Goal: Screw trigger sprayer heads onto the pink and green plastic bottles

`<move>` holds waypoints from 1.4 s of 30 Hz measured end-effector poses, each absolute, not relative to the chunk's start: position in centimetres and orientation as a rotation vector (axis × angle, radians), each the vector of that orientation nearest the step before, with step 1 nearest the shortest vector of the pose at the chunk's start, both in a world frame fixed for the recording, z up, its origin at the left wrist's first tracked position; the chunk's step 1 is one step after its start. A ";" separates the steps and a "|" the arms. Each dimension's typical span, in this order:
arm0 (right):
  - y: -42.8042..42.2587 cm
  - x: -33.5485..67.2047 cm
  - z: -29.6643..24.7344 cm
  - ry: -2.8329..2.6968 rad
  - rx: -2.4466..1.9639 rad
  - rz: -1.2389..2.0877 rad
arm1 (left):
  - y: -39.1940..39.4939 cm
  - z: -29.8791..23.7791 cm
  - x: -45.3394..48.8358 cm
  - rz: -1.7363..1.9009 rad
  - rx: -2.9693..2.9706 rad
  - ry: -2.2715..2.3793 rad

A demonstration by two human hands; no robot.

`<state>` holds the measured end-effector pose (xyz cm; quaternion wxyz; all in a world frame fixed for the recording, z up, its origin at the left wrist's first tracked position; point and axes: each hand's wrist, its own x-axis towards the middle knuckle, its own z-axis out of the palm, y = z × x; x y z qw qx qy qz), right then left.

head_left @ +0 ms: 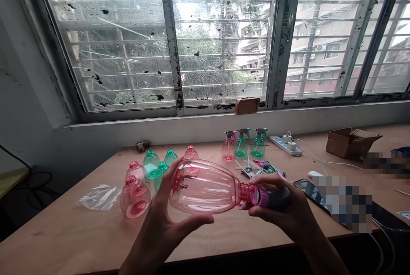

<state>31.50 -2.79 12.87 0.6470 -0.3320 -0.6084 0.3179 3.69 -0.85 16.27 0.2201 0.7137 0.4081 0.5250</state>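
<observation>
I hold a clear pink plastic bottle (205, 185) sideways above the wooden table (80, 232). My left hand (163, 219) cups its body from below and behind, fingers wrapped round it. My right hand (282, 206) is closed round the grey and pink spray head (272, 197) at the bottle's neck on the right. The bottle's base points left.
Several capless pink and green bottles (150, 172) stand at the left, beside a clear plastic bag (99, 198). Three finished spray bottles (243, 143) stand at the back, with loose spray heads (259, 167) in front. A power strip (285, 144), cardboard box (350, 141) and phone (312, 194) lie to the right.
</observation>
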 end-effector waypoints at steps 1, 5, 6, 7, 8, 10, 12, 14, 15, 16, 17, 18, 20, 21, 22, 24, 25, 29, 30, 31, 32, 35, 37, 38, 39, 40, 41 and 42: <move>-2.7 31.6 13.0 -1.406 -0.745 0.677 | -0.9 16.4 3.7 1.442 1.967 1.125; -2.3 32.3 13.4 -1.580 -0.621 0.546 | -0.7 16.3 3.4 1.385 1.994 1.120; -2.2 32.5 13.4 -1.610 -0.599 0.554 | -0.6 16.3 3.4 1.372 1.998 1.122; -2.2 32.6 13.3 -1.620 -0.595 0.574 | -0.6 16.2 3.3 1.363 1.999 1.124; -2.1 32.6 13.2 -1.614 -0.603 0.602 | -0.5 16.2 3.2 1.358 1.997 1.126; -2.0 32.5 13.0 -1.594 -0.620 0.678 | -0.5 16.1 3.2 1.359 1.991 1.133; -1.9 32.4 12.8 -1.599 -0.611 0.731 | -0.6 16.1 3.2 1.365 1.995 1.140; -1.8 32.3 12.9 -1.630 -0.582 0.717 | -0.8 16.0 3.2 1.376 2.007 1.137; -1.7 32.3 13.0 -1.643 -0.570 0.687 | -0.8 16.0 3.2 1.382 2.012 1.136; -1.7 32.3 13.1 -1.652 -0.561 0.650 | -0.9 15.9 3.2 1.390 2.017 1.140; -1.6 32.3 13.2 -1.655 -0.556 0.614 | -0.9 15.9 3.3 1.401 2.026 1.147; -1.5 32.3 13.3 -1.653 -0.558 0.583 | -1.0 15.8 3.4 1.417 2.049 1.151; -1.4 32.3 13.2 -1.642 -0.573 0.551 | -1.0 15.7 3.7 1.464 2.116 1.156; -1.4 32.3 13.2 -1.635 -0.583 0.549 | -1.1 15.7 3.9 1.494 2.146 1.159; -1.3 32.3 13.0 -1.628 -0.592 0.554 | -1.2 15.7 4.1 1.525 2.166 1.162; -1.3 32.3 12.9 -1.621 -0.601 0.579 | -1.5 15.7 4.6 1.571 2.166 1.167; -1.3 32.4 12.8 -1.619 -0.600 0.595 | -1.6 15.7 4.8 1.583 2.157 1.165; -1.5 32.8 12.8 -1.630 -0.628 0.661 | -1.8 15.8 4.9 1.573 2.144 1.148; -1.5 32.9 12.9 -1.632 -0.648 0.668 | -1.8 15.9 4.8 1.572 2.140 1.149; -1.6 33.0 12.8 -1.635 -0.666 0.671 | -1.8 15.9 4.7 1.575 2.134 1.146; -1.7 33.0 12.8 -1.638 -0.680 0.672 | -1.8 15.8 4.6 1.580 2.127 1.138; -1.7 32.9 12.3 -1.621 -0.704 0.686 | -1.6 15.8 4.3 1.591 2.108 1.101; -1.5 32.7 11.9 -1.600 -0.715 0.719 | -1.5 15.7 4.3 1.594 2.119 1.080; -1.4 32.6 11.7 -1.584 -0.714 0.736 | -1.4 15.8 4.3 1.595 2.132 1.068; -1.2 32.4 11.6 -1.573 -0.711 0.752 | -1.3 15.8 4.3 1.598 2.148 1.055; -1.1 32.3 11.6 -1.564 -0.710 0.762 | -1.2 15.9 4.2 1.599 2.164 1.041; -1.1 32.2 11.7 -1.560 -0.710 0.765 | -1.2 16.0 4.2 1.603 2.181 1.025; -1.1 32.1 11.7 -1.561 -0.706 0.762 | -1.1 16.1 4.0 1.609 2.197 1.008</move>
